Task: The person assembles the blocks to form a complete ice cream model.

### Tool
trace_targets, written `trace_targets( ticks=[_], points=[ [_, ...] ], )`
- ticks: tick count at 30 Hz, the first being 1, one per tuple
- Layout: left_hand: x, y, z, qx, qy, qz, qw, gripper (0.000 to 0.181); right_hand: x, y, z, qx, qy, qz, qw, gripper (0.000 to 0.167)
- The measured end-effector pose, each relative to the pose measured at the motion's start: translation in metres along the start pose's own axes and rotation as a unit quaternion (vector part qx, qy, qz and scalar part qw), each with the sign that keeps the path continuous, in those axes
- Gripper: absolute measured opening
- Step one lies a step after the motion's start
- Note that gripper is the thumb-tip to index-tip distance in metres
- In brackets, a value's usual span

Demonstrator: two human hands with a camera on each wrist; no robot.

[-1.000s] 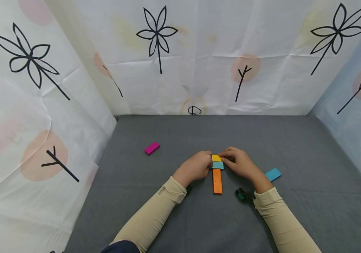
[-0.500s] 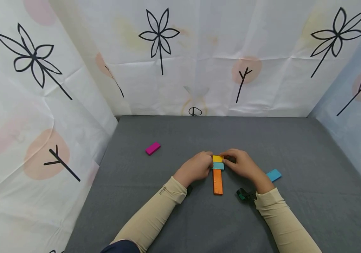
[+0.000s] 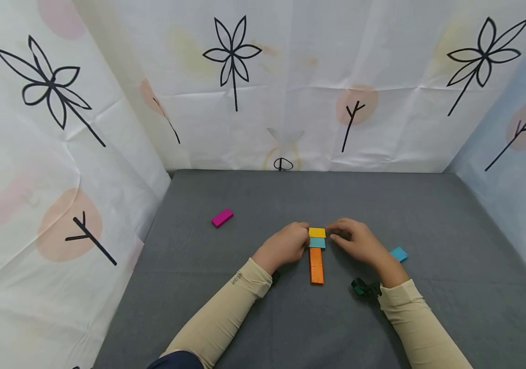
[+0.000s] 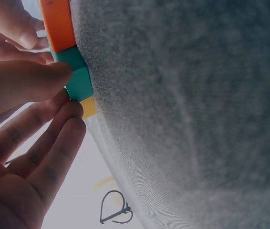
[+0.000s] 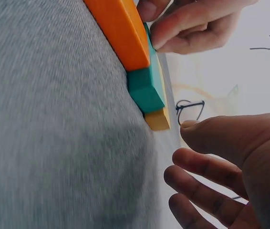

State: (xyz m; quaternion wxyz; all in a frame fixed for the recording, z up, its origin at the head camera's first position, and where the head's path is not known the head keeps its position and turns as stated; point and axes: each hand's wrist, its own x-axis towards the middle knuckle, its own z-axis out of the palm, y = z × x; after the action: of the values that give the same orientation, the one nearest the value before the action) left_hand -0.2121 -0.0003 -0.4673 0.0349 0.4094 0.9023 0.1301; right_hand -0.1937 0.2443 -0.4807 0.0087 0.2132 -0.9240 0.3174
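My left hand (image 3: 286, 246) grips the left end of a teal block (image 3: 317, 243); in the left wrist view its thumb (image 4: 54, 78) lies on the teal block (image 4: 75, 71) and fingertips reach the yellow block (image 4: 88, 107). Beyond the teal one, the yellow block (image 3: 317, 232) lies against it, and an orange block (image 3: 316, 266) extends toward the near side. Just right of the yellow block is my right hand (image 3: 359, 243), fingers spread and holding nothing. The right wrist view shows a gap between its thumb (image 5: 211, 136) and the yellow block (image 5: 158, 119).
A magenta block (image 3: 222, 218) lies at the left on the grey table (image 3: 253, 195). A blue block (image 3: 399, 254) is partly behind my right wrist. White cloth with drawn flowers (image 3: 232, 52) stands around the table's back and sides.
My right hand has let go of the yellow block's right end and moved slightly right. My left hand has stayed at the blocks, which look unmoved apart from a small view shift.
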Motion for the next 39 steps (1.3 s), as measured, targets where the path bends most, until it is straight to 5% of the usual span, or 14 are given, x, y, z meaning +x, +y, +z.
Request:
trace_targets(
  ticks=[39],
  points=[
    [-0.002, -0.001, 0.003, -0.008, 0.011, 0.014, 0.9998, 0.029, -0.089, 0.053, -0.076, -0.066, 0.068, 0.086, 0.9918, 0.022]
  ],
)
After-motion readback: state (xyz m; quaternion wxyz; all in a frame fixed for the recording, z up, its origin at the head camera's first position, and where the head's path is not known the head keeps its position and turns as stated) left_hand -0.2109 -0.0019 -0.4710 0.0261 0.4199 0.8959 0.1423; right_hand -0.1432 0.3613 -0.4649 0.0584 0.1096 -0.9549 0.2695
